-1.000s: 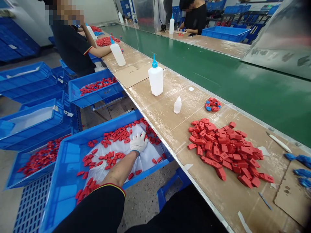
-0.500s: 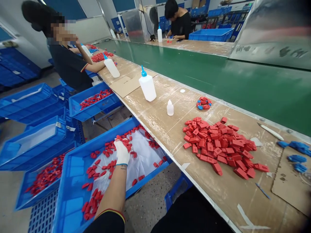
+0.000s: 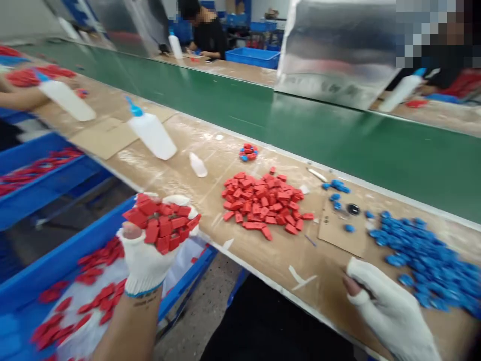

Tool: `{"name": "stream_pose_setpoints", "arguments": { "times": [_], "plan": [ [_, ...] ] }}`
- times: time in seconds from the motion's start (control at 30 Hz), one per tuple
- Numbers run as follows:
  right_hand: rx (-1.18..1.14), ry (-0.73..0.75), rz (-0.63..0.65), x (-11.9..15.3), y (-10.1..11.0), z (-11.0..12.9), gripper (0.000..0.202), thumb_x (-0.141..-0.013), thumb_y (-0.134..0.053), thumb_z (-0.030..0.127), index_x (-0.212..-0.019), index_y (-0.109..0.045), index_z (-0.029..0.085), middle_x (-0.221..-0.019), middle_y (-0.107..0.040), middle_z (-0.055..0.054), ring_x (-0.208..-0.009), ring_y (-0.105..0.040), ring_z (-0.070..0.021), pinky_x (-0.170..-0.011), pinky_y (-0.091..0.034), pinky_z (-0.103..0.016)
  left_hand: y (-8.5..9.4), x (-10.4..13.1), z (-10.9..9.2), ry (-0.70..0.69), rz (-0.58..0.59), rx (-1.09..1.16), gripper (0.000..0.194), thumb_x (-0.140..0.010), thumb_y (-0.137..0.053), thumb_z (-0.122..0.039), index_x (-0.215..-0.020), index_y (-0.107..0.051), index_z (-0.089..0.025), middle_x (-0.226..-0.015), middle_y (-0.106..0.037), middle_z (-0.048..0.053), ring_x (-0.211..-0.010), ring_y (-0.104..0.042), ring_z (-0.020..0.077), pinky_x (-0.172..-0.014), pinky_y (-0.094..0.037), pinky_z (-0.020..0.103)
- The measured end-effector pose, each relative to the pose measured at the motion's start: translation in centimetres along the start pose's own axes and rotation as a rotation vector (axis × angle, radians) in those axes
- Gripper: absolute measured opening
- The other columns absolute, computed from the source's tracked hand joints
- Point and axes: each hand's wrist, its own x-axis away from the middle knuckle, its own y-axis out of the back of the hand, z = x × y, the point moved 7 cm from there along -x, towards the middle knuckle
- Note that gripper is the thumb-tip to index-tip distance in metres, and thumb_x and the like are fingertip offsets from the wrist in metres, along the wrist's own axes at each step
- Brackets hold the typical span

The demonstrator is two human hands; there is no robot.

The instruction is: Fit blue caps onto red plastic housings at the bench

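Note:
My left hand (image 3: 145, 263), in a white fingerless glove, is cupped palm up around a heaped handful of red plastic pieces (image 3: 164, 226). It is raised above the near rim of a blue crate (image 3: 188, 293), where more red pieces lie scattered on a white plastic sheet. My right hand (image 3: 391, 306), gloved the same way, hovers over the table's near side with its fingers curled in. Whatever lies inside those fingers is hidden. A pile of red pieces (image 3: 263, 200) sits on the table between both hands. Blue pieces (image 3: 424, 255) are heaped just beyond my right hand.
Cardboard (image 3: 340, 225) with a small round black object (image 3: 353, 209) lies near the blue heap. A large squeeze bottle (image 3: 152, 135) and a small bottle (image 3: 198, 166) stand to the left. Behind runs a green conveyor belt (image 3: 240, 110). Co-workers sit left and across.
My left hand has come up out of the blue crate with a handful of red pieces. The view has swung right, bringing my right hand and the blue heap into sight.

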Motion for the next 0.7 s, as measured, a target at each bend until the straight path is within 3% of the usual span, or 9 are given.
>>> {"name": "stream_pose_setpoints", "arguments": {
  "times": [0.1,0.2,0.23,0.3,0.37,0.5,0.6,0.7],
  "plan": [
    [0.049,-0.041,0.022,1.3,0.9,0.1,0.02,-0.106,-0.06,0.03,-0.087,-0.061,0.025,-0.074,-0.056,0.002,-0.064,-0.057,-0.0136,-0.061,-0.046,-0.023,-10.1,-2.0,2.7,-0.061,0.421,-0.287,0.043,-0.094,-0.072,-0.062,-0.123,-0.072,-0.029,-0.12,-0.077,0.008,-0.103,-0.077,0.0278,-0.09,-0.068,0.048],
    [0.073,-0.108,-0.023,3.1,2.1,-0.4,0.025,-0.107,-0.06,0.031,-0.084,-0.055,0.024,-0.074,-0.051,0.003,-0.064,-0.054,-0.0132,-0.061,-0.045,-0.023,-19.9,-2.0,5.7,-0.444,1.019,-0.871,0.038,-0.094,-0.069,-0.041,-0.126,-0.07,-0.019,-0.131,-0.071,0.016,-0.121,-0.067,0.0339,-0.108,-0.058,0.057],
    [0.078,-0.114,-0.037,3.8,2.5,-0.6,0.025,-0.107,-0.06,0.031,-0.084,-0.054,0.025,-0.074,-0.052,0.002,-0.064,-0.055,-0.0132,-0.061,-0.046,-0.022,-22.1,-1.8,7.1,-0.575,1.181,-1.053,0.038,-0.092,-0.07,-0.038,-0.124,-0.07,-0.018,-0.131,-0.07,0.017,-0.119,-0.065,0.0357,-0.105,-0.057,0.058],
    [0.097,-0.113,-0.069,5.1,3.1,-1.1,0.023,-0.106,-0.061,0.031,-0.085,-0.056,0.025,-0.076,-0.056,0.002,-0.065,-0.059,-0.0133,-0.063,-0.048,-0.021,-24.8,-2.0,9.6,-0.733,1.377,-1.333,0.041,-0.094,-0.067,-0.038,-0.13,-0.069,-0.019,-0.13,-0.07,0.017,-0.111,-0.065,0.0352,-0.09,-0.059,0.051],
    [0.122,-0.116,-0.087,6.1,3.3,-1.7,0.019,-0.106,-0.062,0.031,-0.089,-0.059,0.025,-0.078,-0.06,0.001,-0.067,-0.063,-0.0136,-0.065,-0.051,-0.02,-26.0,-2.4,11.4,-0.775,1.465,-1.51,0.045,-0.097,-0.063,-0.042,-0.137,-0.065,-0.021,-0.127,-0.07,0.015,-0.105,-0.064,0.0339,-0.077,-0.057,0.043],
    [0.16,-0.109,-0.112,7.1,3.1,-2.7,0.011,-0.105,-0.063,0.031,-0.096,-0.065,0.025,-0.082,-0.069,0.0,-0.071,-0.071,-0.0148,-0.067,-0.055,-0.018,-26.0,-2.9,12.5,-0.748,1.446,-1.627,0.043,-0.1,-0.06,-0.042,-0.139,-0.065,-0.025,-0.127,-0.07,0.013,-0.105,-0.066,0.0338,-0.071,-0.055,0.039],
    [0.159,-0.112,-0.125,7.0,2.8,-3.0,0.013,-0.105,-0.062,0.032,-0.097,-0.069,0.024,-0.088,-0.074,-0.002,-0.076,-0.075,-0.0166,-0.069,-0.057,-0.018,-24.9,-2.8,11.7,-0.727,1.383,-1.549,0.045,-0.098,-0.063,-0.04,-0.141,-0.064,-0.025,-0.148,-0.064,0.015,-0.119,-0.066,0.0351,-0.086,-0.059,0.046],
    [0.137,-0.152,-0.118,6.8,2.7,-3.4,0.019,-0.104,-0.061,0.036,-0.091,-0.07,0.024,-0.087,-0.076,-0.003,-0.075,-0.075,-0.0174,-0.067,-0.058,-0.019,-22.1,-3.2,9.1,-0.729,1.178,-1.436,0.049,-0.093,-0.069,-0.04,-0.139,-0.064,-0.024,-0.165,-0.051,0.017,-0.146,-0.054,0.0393,-0.114,-0.052,0.057]
  ]
}}
